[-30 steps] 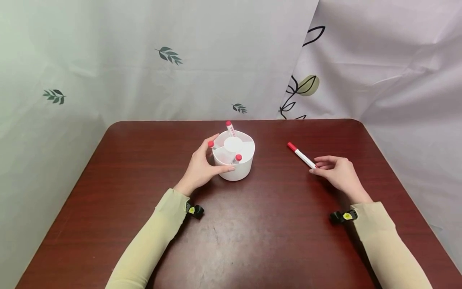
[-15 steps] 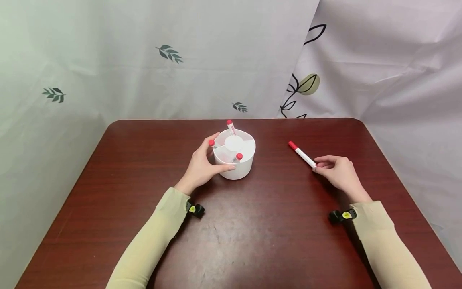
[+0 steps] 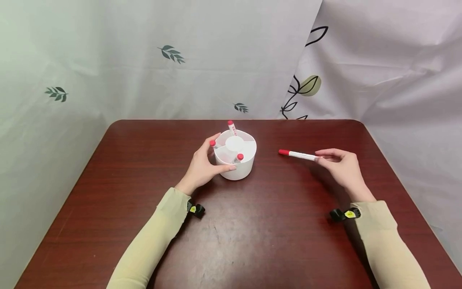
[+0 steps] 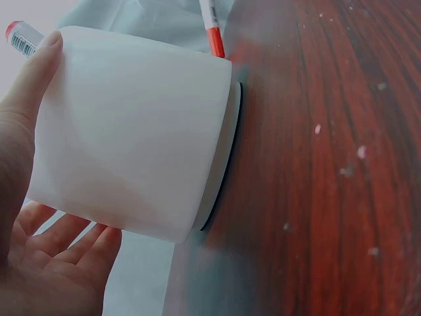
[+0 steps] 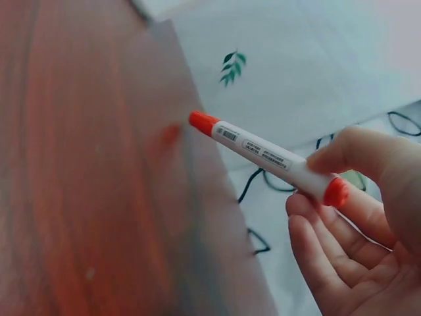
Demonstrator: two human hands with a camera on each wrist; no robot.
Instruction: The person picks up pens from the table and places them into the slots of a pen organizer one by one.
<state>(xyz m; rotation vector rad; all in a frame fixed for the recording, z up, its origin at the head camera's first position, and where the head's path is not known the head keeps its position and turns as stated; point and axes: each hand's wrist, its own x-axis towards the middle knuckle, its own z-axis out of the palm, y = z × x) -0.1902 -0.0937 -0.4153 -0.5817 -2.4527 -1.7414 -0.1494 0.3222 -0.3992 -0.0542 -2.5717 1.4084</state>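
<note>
A round white divided pen holder [image 3: 236,173] stands on the table, and my left hand [image 3: 200,168] grips it from the left, thumb along the front wall and fingers round the back. Three red-capped markers lean in its compartments: one at the back [image 3: 232,127], one at the left [image 3: 212,143] and one at the front [image 3: 240,157]. To the right, my right hand [image 3: 343,168] pinches another red-capped white marker [image 3: 302,155] near its rear end. In the right wrist view that marker [image 5: 256,153] is raised off the table, its cap pointing away from the palm.
The dark red-brown table [image 3: 252,233] has rounded far corners. White curtains with a leaf pattern [image 3: 216,60] hang behind it and along both sides. A black strapped wrist camera sits on each wrist.
My right hand has lifted the marker from the table and swung its capped end to the left and nearer, so it lies almost level across the view. The left hand and pen holder stay put.
</note>
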